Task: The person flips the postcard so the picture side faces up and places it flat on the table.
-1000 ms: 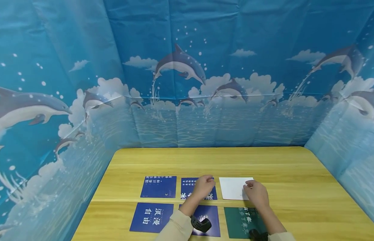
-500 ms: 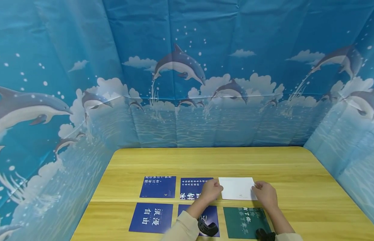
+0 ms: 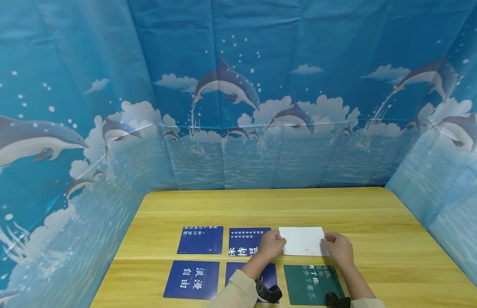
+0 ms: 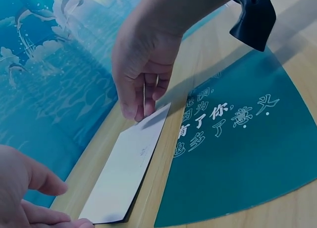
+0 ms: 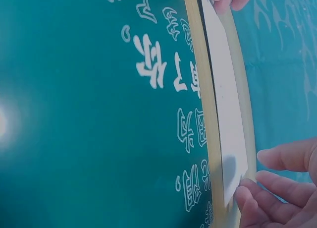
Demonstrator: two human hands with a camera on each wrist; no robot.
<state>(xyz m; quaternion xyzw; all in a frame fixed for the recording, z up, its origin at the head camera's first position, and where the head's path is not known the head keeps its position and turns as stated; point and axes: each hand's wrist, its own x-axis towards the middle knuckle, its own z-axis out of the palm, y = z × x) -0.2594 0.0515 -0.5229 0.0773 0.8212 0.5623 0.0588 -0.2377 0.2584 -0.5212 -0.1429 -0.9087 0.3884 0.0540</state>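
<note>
A white card point(image 3: 302, 241) with small print lies at the right end of the back row of cards. My left hand point(image 3: 272, 245) is at its left edge, overlapping a blue card with white characters point(image 3: 242, 244) in the head view. In the left wrist view, the left hand's fingertips point(image 4: 85, 223) touch the near corner of the white card while the thumb stays apart. My right hand point(image 3: 339, 250) is at the opposite edge. From the right wrist view, its fingertips point(image 5: 243, 192) meet the card's corner, thumb raised away.
A green card point(image 3: 309, 285) lies in front of the white one. Further blue cards point(image 3: 192, 280) fill the left and middle of the two rows on the wooden table point(image 3: 261, 207). A blue dolphin-print backdrop point(image 3: 238, 162) encloses the back and sides.
The left hand has moved right, from over the middle blue card to the white card's left edge. The right hand has shifted right to its right edge, uncovering the card's face.
</note>
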